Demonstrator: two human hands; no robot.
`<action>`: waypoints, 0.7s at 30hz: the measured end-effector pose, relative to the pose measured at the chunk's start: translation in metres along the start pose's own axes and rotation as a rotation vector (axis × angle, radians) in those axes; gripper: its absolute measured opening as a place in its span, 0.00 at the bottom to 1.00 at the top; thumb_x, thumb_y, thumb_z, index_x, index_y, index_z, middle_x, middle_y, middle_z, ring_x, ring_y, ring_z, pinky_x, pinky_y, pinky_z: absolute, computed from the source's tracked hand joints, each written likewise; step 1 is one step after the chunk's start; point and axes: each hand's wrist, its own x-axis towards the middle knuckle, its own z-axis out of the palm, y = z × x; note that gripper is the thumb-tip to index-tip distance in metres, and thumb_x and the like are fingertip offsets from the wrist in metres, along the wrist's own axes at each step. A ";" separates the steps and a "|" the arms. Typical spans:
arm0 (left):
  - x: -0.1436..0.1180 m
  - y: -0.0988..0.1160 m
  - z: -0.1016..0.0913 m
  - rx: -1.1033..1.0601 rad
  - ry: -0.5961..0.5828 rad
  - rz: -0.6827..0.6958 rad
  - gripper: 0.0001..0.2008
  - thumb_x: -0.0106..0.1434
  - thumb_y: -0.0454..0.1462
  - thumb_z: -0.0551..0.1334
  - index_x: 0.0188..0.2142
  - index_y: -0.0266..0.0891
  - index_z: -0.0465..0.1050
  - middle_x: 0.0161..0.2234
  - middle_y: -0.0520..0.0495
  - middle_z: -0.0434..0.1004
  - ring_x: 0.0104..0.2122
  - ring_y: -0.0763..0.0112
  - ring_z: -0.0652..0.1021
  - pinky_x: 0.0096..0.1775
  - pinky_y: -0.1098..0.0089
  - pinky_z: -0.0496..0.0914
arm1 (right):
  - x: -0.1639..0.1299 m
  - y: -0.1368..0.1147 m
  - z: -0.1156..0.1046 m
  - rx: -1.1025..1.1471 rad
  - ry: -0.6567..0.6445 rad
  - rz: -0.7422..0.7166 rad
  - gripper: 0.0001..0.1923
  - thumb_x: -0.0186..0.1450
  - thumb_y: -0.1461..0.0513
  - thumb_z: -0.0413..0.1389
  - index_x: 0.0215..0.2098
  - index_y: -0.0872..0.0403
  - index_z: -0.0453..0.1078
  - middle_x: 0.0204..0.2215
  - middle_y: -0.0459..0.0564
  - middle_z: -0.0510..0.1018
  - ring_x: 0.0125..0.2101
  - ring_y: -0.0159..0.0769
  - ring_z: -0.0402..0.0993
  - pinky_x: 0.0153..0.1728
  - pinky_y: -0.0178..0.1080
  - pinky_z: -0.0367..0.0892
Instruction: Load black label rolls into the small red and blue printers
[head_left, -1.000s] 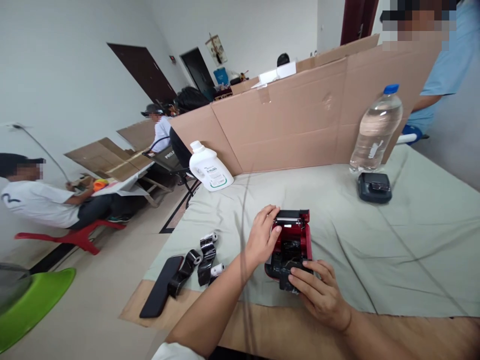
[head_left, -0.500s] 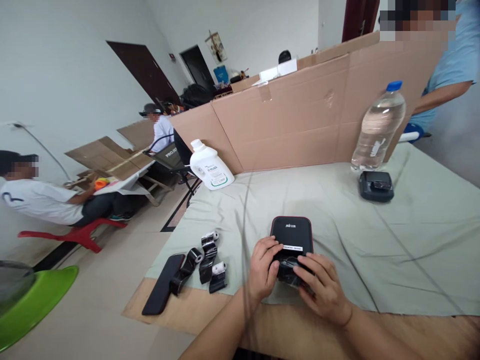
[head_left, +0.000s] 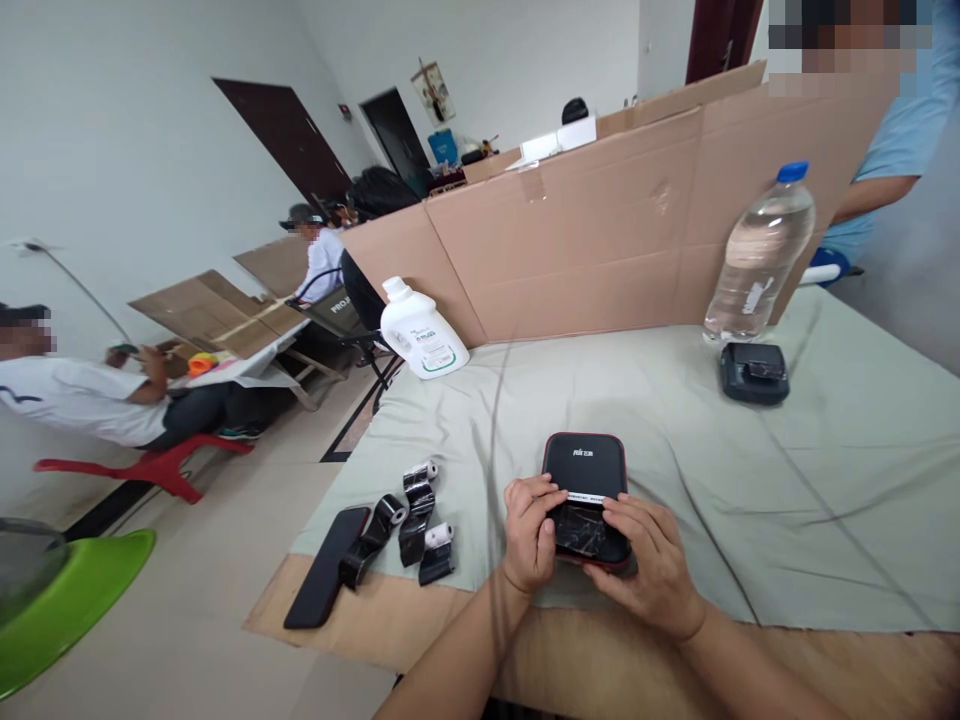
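Observation:
In front of me on the cloth lies a black rounded case [head_left: 583, 466] with a thin red edge and pale lettering. A narrow white strip [head_left: 586, 498] crosses its middle. Below that, wrinkled glossy black film [head_left: 581, 530] lies over the near part. My left hand [head_left: 531, 530] grips the left side, fingertips at the strip's left end. My right hand [head_left: 654, 560] holds the right side, its fingers at the strip's other end and the thumb by the near edge. Partly unrolled black rolls with white cores [head_left: 417, 505] lie to the left.
A dark flat oblong [head_left: 326, 568] lies left of the rolls. A white jug [head_left: 424, 330] stands at the back left, before a cardboard wall [head_left: 577, 240]. A water bottle [head_left: 761, 255] and a dark boxy object [head_left: 754, 374] are at the right. Other people sit beyond.
The glossy black film was bunched up between my fingers; now it lies flatter on the case. My right fingers have shifted up and outward to the right edge.

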 end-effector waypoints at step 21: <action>-0.034 0.010 -0.002 -0.663 -0.209 -0.759 0.36 0.64 0.56 0.54 0.65 0.40 0.56 0.65 0.40 0.58 0.65 0.51 0.57 0.66 0.52 0.49 | -0.029 0.028 0.024 0.285 -0.114 0.674 0.20 0.72 0.57 0.40 0.58 0.52 0.60 0.52 0.56 0.73 0.52 0.40 0.70 0.53 0.50 0.68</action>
